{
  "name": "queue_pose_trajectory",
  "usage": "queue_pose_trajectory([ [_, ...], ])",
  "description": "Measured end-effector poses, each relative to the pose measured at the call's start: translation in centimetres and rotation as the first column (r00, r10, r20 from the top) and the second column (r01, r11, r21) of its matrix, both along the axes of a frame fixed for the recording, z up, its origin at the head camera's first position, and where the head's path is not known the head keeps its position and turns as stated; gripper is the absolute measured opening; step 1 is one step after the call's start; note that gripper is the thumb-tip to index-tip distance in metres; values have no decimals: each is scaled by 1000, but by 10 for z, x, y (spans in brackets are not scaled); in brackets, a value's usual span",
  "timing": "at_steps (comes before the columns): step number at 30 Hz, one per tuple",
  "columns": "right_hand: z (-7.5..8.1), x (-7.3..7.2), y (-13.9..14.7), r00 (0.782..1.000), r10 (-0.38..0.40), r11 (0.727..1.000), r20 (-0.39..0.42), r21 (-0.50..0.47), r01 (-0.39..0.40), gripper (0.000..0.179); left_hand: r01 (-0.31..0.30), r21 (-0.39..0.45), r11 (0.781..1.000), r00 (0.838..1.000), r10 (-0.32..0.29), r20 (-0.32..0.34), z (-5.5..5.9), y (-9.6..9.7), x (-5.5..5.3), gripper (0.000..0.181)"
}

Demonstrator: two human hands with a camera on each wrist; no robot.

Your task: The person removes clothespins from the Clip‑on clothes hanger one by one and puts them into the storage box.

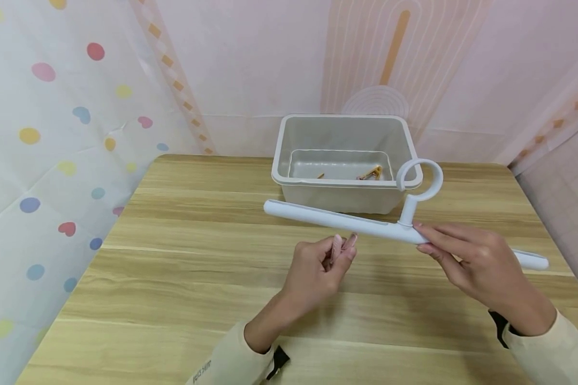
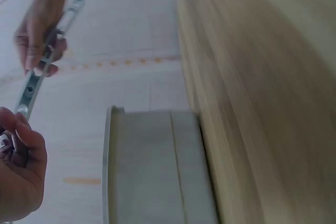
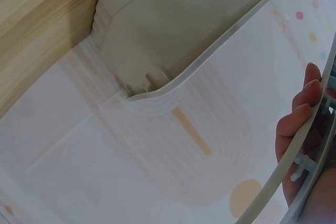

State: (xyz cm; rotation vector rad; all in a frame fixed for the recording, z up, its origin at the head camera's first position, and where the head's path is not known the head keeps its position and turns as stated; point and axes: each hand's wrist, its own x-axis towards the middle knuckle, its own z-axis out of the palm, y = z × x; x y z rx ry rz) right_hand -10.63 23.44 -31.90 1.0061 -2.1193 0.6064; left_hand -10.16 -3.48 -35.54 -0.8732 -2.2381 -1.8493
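Note:
My right hand grips a white plastic hanger just beside the base of its round hook. The hanger is held above the table, its bar sloping down to the right. Below the bar, my left hand pinches a small pink clip, which looks like a clothespin; the fingers cover much of it. In the head view, the clip is apart from the hanger. The left wrist view catches my left hand near one end of the hanger. From the right wrist, curled fingers show around the bar.
Behind the hanger, a light grey bin stands at the back of the wooden table. An orange-gold clip lies inside it, with another small piece partly hidden by the front rim. Patterned cloth hangs behind and to the left.

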Motion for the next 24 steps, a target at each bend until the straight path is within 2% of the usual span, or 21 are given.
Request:
queue_pose_trajectory([
  [1,0,0,0,1000,2,1000,1,1,-2,51,-73,-46,996,990,67,-122,-2,0,0,35],
  [3,-1,0,0,1000,5,1000,5,3,-5,51,-191,-93,977,935,153,-319,-4,1,-1,38],
  [5,-1,0,0,1000,8,1000,9,5,-8,51,-242,-105,965,890,177,-421,-4,1,-1,36],
  [9,-2,1,0,1000,8,1000,14,6,-8,51,-347,-141,927,795,210,-569,-4,2,-1,26],
  [13,-1,1,0,1000,11,1000,19,11,-12,50,-495,-177,851,667,242,-705,-5,3,1,26],
  [15,-1,1,0,1000,14,1000,22,12,-15,50,-553,-184,812,614,249,-749,-5,4,2,31],
  [16,-1,1,0,1000,15,1000,21,13,-16,49,-572,-186,799,596,249,-764,-5,4,3,33],
  [18,-1,1,0,1000,17,1000,17,17,-18,50,-596,-190,780,573,248,-781,-4,4,3,35],
  [24,0,0,-1,1000,16,999,10,28,-16,50,-645,-200,738,522,234,-820,-4,4,4,40],
])
